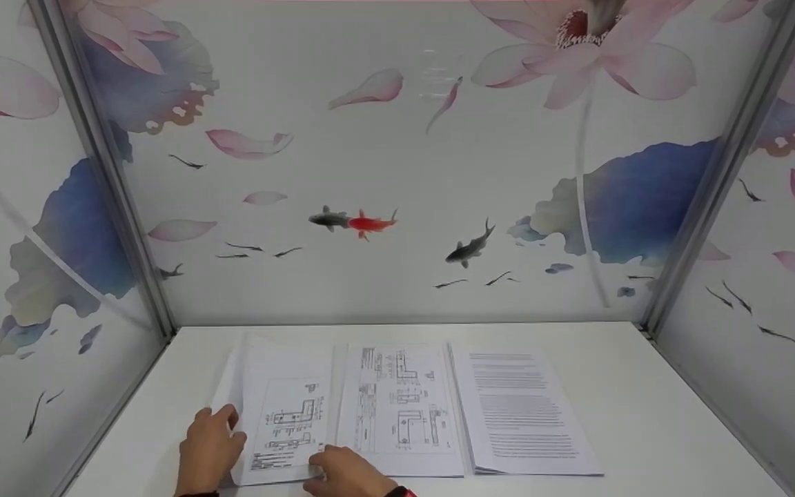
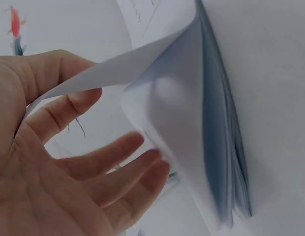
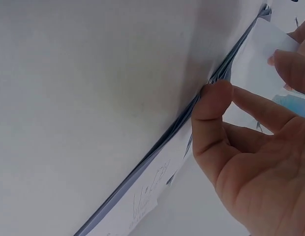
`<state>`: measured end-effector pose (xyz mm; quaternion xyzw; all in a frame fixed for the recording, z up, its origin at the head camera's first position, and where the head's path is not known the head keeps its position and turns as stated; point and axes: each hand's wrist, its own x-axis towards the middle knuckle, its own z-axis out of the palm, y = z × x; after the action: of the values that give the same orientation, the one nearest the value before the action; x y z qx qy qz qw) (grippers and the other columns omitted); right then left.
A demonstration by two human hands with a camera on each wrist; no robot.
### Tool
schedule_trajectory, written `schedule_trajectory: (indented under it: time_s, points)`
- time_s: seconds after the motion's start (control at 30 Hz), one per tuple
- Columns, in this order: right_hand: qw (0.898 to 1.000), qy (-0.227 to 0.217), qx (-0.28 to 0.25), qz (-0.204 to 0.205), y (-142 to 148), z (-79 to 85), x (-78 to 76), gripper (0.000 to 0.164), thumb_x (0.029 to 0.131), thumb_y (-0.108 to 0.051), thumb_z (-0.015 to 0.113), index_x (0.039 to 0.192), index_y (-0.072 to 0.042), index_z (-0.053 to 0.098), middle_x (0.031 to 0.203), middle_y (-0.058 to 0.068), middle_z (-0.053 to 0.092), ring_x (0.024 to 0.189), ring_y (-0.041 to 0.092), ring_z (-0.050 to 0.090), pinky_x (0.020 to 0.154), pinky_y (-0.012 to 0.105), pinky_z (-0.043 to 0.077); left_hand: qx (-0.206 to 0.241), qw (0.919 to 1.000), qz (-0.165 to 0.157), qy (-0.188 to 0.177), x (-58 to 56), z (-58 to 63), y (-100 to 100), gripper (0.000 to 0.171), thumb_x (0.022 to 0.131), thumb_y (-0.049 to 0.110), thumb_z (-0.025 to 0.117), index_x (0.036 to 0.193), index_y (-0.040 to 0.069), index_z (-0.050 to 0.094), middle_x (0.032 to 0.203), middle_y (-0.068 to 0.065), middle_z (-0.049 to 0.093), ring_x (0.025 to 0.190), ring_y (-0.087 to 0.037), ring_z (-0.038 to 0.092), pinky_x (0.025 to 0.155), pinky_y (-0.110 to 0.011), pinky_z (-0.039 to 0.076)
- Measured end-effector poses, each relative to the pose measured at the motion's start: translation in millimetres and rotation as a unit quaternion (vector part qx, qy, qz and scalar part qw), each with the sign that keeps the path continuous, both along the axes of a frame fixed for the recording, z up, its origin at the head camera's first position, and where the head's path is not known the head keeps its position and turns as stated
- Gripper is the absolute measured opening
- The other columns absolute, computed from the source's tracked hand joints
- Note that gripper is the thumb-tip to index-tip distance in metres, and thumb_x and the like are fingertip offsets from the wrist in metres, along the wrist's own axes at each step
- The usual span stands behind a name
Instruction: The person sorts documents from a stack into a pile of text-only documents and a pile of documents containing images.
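Note:
A left paper stack (image 1: pixel 294 386), its top sheet printed with a technical drawing, lies on the white table. At its left side my left hand (image 1: pixel 211 445) holds a lifted sheet. In the left wrist view that sheet (image 2: pixel 113 71) passes between thumb and index finger and curves up from the pages, while the other fingers spread loosely beneath. My right hand (image 1: pixel 348 473) is at the stack's lower right corner. Seen from the right wrist, its thumb and a finger pinch the edge of the pages (image 3: pixel 162 142); how many sheets are between them I cannot tell.
A middle stack (image 1: pixel 380 431) with drawings lies right beside the left one. Farther right is a stack of text pages (image 1: pixel 525 407). White panels painted with flowers and fish (image 1: pixel 370 224) enclose the table (image 1: pixel 653 414) at the back and both sides, joined by metal posts (image 1: pixel 729 166).

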<state>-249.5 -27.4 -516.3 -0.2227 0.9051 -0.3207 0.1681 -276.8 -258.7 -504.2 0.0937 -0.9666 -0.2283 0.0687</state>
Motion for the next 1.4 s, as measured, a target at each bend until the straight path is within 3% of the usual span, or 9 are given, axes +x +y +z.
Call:
schedule_trajectory:
  time_s: [0.17, 0.37, 0.5, 0.63, 0.73, 0.87, 1.13, 1.27, 1.4]
  points:
    - [1.0, 0.008, -0.004, 0.004, 1, -1.1, 1.0, 0.034, 0.079, -0.036, 0.063, 0.109, -0.019, 0.063, 0.098, -0.01, 0.058, 0.098, 0.009, 0.054, 0.085, 0.039, 0.045, 0.01, 0.9999, 0.014, 0.0, -0.7, 0.4, 4, 0.013, 0.075, 0.011, 0.063, 0.085, 0.006, 0.058, 0.116, -0.038, 0.04, 0.095, -0.05, 0.051, 0.073, -0.06, 0.041]
    - [1.0, 0.01, -0.011, 0.008, 1, -1.7, -1.6, 0.034, 0.079, -0.034, 0.064, 0.108, -0.015, 0.064, 0.098, -0.007, 0.061, 0.099, 0.011, 0.056, 0.085, 0.039, 0.046, 0.062, 0.9979, 0.007, 0.016, 1.0, 2.1, 5, 0.024, 0.079, 0.004, 0.056, 0.102, -0.003, 0.052, 0.083, -0.017, 0.06, 0.06, -0.02, 0.052, 0.049, -0.032, 0.039]
    - [1.0, -0.001, -0.02, 0.007, 2, -0.5, -2.7, 0.034, 0.08, -0.035, 0.063, 0.108, -0.016, 0.065, 0.105, -0.005, 0.062, 0.111, 0.015, 0.052, 0.091, 0.044, 0.041, 0.064, 0.9973, -0.01, 0.034, 4.4, 3.2, 6, 0.052, 0.082, -0.006, 0.043, 0.131, -0.01, 0.027, 0.073, -0.021, 0.061, 0.05, -0.018, 0.053, 0.043, -0.031, 0.039]
    - [1.0, 0.002, -0.014, 0.018, 7, -0.2, 0.9, 0.043, 0.08, -0.044, 0.06, 0.114, -0.019, 0.061, 0.117, -0.006, 0.056, 0.12, 0.018, 0.044, 0.096, 0.049, 0.034, 0.052, 0.9975, 0.0, 0.049, 6.3, 5.7, 6, 0.047, 0.086, -0.007, 0.037, 0.131, -0.016, 0.027, 0.087, -0.031, 0.059, 0.072, -0.037, 0.062, 0.062, -0.043, 0.049]
    - [1.0, -0.017, -0.024, 0.005, 9, -0.3, 1.1, 0.047, 0.08, -0.047, 0.06, 0.119, -0.02, 0.058, 0.114, -0.005, 0.056, 0.114, 0.018, 0.049, 0.093, 0.049, 0.037, 0.057, 0.9957, 0.015, 0.072, 7.2, 10.1, 5, 0.035, 0.09, -0.004, 0.036, 0.122, -0.016, 0.04, 0.108, -0.036, 0.052, 0.096, -0.047, 0.054, 0.076, -0.052, 0.045]
    - [0.998, -0.024, -0.063, -0.011, 9, -0.5, -4.0, 0.045, 0.082, -0.038, 0.062, 0.122, -0.017, 0.055, 0.11, -0.002, 0.059, 0.103, 0.015, 0.055, 0.088, 0.042, 0.043, 0.074, 0.9909, 0.035, 0.107, 9.2, 19.0, 4, 0.032, 0.095, 0.002, 0.033, 0.121, -0.015, 0.042, 0.11, -0.038, 0.05, 0.097, -0.048, 0.053, 0.075, -0.054, 0.045]
    - [0.989, 0.008, -0.142, -0.038, 11, -1.7, -14.0, 0.064, 0.085, -0.037, 0.059, 0.138, -0.009, 0.035, 0.133, 0.006, 0.046, 0.12, 0.021, 0.045, 0.096, 0.04, 0.036, 0.139, 0.9711, 0.066, 0.182, 14.0, 35.8, 5, 0.036, 0.099, 0.012, 0.028, 0.121, -0.012, 0.042, 0.113, -0.035, 0.05, 0.102, -0.046, 0.051, 0.079, -0.054, 0.043]
    - [0.963, -0.055, -0.24, -0.109, 15, 0.7, -18.3, 0.072, 0.085, -0.04, 0.058, 0.141, -0.007, 0.026, 0.122, 0.013, 0.051, 0.103, 0.025, 0.056, 0.079, 0.04, 0.048, 0.191, 0.9586, 0.07, 0.199, 13.0, 37.6, 11, 0.035, 0.099, 0.016, 0.031, 0.121, -0.008, 0.045, 0.087, -0.025, 0.059, 0.065, -0.031, 0.06, 0.056, -0.04, 0.049]
    - [0.9, -0.14, -0.382, -0.159, 23, 5.7, -23.6, 0.062, 0.088, -0.031, 0.058, 0.138, -0.007, 0.03, 0.102, 0.01, 0.059, 0.083, 0.023, 0.062, 0.061, 0.035, 0.05, 0.274, 0.9444, 0.068, 0.169, 10.7, 36.9, 21, 0.034, 0.099, 0.019, 0.033, 0.125, -0.001, 0.043, 0.087, -0.021, 0.059, 0.043, -0.018, 0.051, 0.038, -0.029, 0.041]
